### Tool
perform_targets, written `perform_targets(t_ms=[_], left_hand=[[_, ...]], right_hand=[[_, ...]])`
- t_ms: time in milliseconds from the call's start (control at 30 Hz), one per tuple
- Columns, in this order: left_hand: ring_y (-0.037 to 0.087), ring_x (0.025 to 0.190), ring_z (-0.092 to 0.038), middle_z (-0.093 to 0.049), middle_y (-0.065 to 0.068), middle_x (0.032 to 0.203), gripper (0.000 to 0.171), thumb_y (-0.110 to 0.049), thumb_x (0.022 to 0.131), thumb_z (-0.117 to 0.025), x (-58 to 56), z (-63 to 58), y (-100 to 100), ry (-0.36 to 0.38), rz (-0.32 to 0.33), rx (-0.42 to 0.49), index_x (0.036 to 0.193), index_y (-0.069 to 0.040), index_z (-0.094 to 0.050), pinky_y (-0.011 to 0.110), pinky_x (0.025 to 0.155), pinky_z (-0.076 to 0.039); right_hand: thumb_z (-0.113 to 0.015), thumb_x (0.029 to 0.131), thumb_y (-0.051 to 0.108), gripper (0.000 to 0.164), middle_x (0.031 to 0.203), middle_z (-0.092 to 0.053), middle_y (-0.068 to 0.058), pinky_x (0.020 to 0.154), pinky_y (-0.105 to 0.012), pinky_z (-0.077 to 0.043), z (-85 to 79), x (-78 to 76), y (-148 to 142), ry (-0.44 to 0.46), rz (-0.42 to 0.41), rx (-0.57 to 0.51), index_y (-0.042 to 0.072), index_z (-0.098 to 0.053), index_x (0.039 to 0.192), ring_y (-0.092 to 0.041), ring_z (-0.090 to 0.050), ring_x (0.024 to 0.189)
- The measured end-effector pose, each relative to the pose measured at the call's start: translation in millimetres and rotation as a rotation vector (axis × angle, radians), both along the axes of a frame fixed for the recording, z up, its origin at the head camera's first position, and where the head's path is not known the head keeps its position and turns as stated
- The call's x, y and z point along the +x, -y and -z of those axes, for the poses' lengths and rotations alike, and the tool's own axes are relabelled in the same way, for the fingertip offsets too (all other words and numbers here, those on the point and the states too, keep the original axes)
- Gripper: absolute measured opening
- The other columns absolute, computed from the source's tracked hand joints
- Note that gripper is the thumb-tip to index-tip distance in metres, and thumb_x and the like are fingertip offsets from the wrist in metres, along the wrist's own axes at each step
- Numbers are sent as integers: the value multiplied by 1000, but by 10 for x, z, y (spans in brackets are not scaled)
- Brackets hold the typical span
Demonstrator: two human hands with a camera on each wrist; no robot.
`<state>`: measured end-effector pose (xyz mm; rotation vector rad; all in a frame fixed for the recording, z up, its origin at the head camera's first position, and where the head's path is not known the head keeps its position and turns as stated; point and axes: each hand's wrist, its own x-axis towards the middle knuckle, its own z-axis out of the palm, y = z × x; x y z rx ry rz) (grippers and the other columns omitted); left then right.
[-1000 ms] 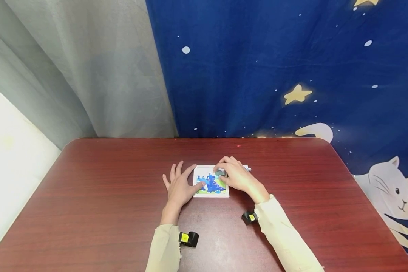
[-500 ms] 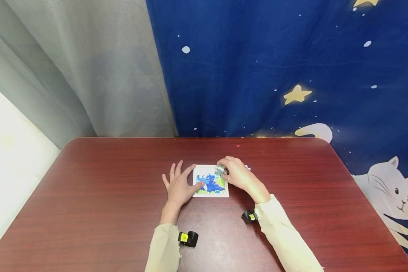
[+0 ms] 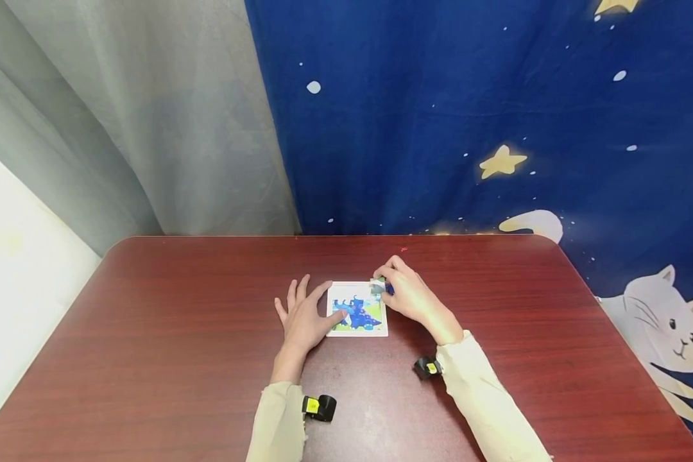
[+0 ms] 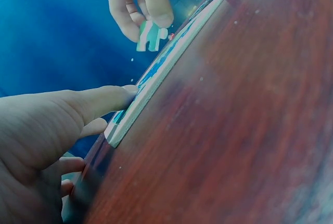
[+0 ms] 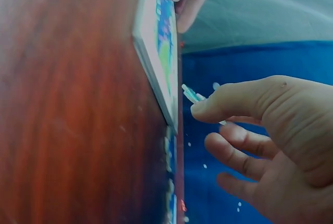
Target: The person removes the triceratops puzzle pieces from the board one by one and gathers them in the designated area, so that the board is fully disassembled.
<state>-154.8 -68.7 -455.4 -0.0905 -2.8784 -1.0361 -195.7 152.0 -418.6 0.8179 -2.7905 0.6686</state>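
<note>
A small white-framed jigsaw puzzle point(image 3: 358, 333) with a blue dinosaur picture lies on the table; its upper part shows bare white. My left hand point(image 3: 303, 326) is spread at its left side, thumb resting on the picture and index fingertip at the upper left corner. Between thumb and fingers, my right hand point(image 3: 409, 298) pinches a pale green and white puzzle piece point(image 4: 151, 36) above the board's upper right corner. In the right wrist view the piece point(image 5: 192, 94) appears nearly edge-on, apart from the frame.
More puzzle pieces point(image 5: 170, 195) lie past the board's right side, mostly hidden by my right hand in the head view. A tiny red bit point(image 3: 404, 249) sits near the table's point(image 3: 196, 359) far edge. Grey and blue curtains point(image 3: 393, 128) hang behind.
My right hand has shifted slightly right with the piece, from over the board towards its upper right corner, and the piece has turned. My left hand stays in place.
</note>
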Motion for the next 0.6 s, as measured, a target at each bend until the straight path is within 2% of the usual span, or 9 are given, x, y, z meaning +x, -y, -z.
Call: perform_targets(t_ms=[167,333,600], left_hand=[[37,138,-9,-26,15,149,66,-39,73,-76,10,-7,-11,7,5,4,132,-20,-54,65,100,6],[37,138,-9,-27,15,148,65,-38,74,-76,19,-13,10,-4,7,8,132,-20,-54,65,100,6],[37,137,-10,-27,16,148,65,-39,74,-76,11,6,22,-8,9,9,132,-20,-54,66,100,5]], right_hand=[[-73,73,3,30,92,-54,-8,74,-35,-46,-57,-16,-149,0,28,-8,3,-66,102,-20,-51,80],[-73,73,3,31,93,-56,-8,77,-37,-48,-109,-57,-326,52,86,-48,4,-65,103,-24,-56,84],[-69,72,2,30,91,-55,-9,76,-40,-46,-197,-104,-663,104,169,-73,2,-64,101,-24,-56,83]])
